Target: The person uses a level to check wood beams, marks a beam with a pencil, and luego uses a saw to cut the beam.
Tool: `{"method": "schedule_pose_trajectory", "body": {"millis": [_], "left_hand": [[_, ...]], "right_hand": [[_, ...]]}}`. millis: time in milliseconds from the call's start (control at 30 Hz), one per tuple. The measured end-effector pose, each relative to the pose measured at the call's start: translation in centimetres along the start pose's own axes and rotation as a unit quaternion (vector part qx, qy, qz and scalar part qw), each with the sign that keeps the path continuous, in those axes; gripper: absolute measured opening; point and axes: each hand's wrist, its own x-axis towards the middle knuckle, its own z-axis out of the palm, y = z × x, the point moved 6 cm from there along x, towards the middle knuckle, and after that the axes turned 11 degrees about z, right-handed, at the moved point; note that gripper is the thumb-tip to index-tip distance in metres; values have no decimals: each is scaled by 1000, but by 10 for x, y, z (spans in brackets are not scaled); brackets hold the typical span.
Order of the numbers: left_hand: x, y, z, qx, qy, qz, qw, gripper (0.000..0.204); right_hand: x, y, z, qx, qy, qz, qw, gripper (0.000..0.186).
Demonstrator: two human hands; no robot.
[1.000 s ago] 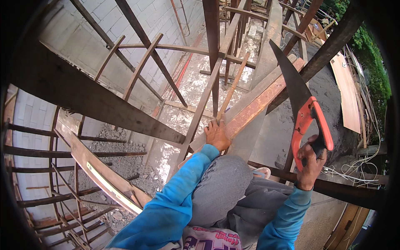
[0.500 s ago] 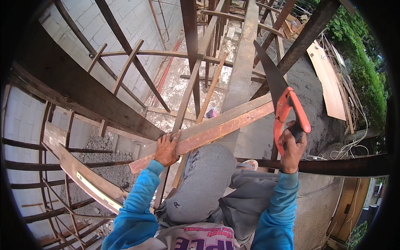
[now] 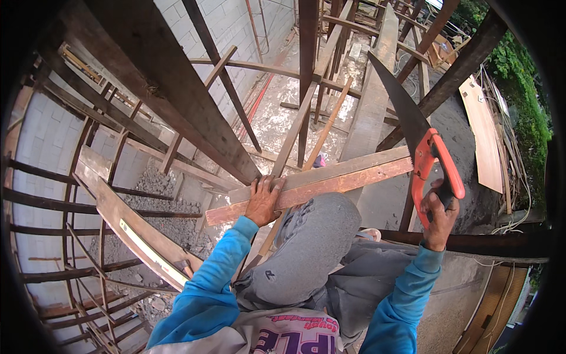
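Observation:
My left hand (image 3: 263, 199) grips two stacked boards (image 3: 359, 164) near their left end, its fingers bent over the top. The boards lie at a shallow slant across the narrow beams, just beyond my bent knee; the lower one has worn reddish paint. In my right hand (image 3: 439, 219) is a handsaw (image 3: 402, 106) with a dark blade and an orange-and-black handle, the blade angled up, its toothed edge beside the boards' right end. Whether it touches them I cannot tell.
Timber posts and beams (image 3: 206, 135) frame the space on all sides, above rubble (image 3: 150, 189) and concrete. A block wall (image 3: 265, 29) stands behind. A plank with a pale level (image 3: 150, 252) slants at lower left. Plywood (image 3: 480, 135), loose cables and greenery lie at right.
Since a second ago the boards have swung from a steep diagonal to a flatter slant, and my left hand has moved left and down with them. The saw stays raised at the right.

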Motion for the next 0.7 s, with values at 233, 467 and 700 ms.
{"method": "schedule_pose_trajectory", "body": {"millis": [233, 467, 700], "left_hand": [[-72, 27, -24, -123, 148, 11, 981, 66], [-135, 84, -80, -356, 311, 91, 877, 26], [-161, 134, -107, -665, 334, 101, 660, 64]], "right_hand": [[-74, -25, -106, -61, -46, -52, 996, 52], [-127, -51, -93, -134, -58, -80, 986, 39], [-149, -71, 153, -108, -470, -150, 863, 25]]}}
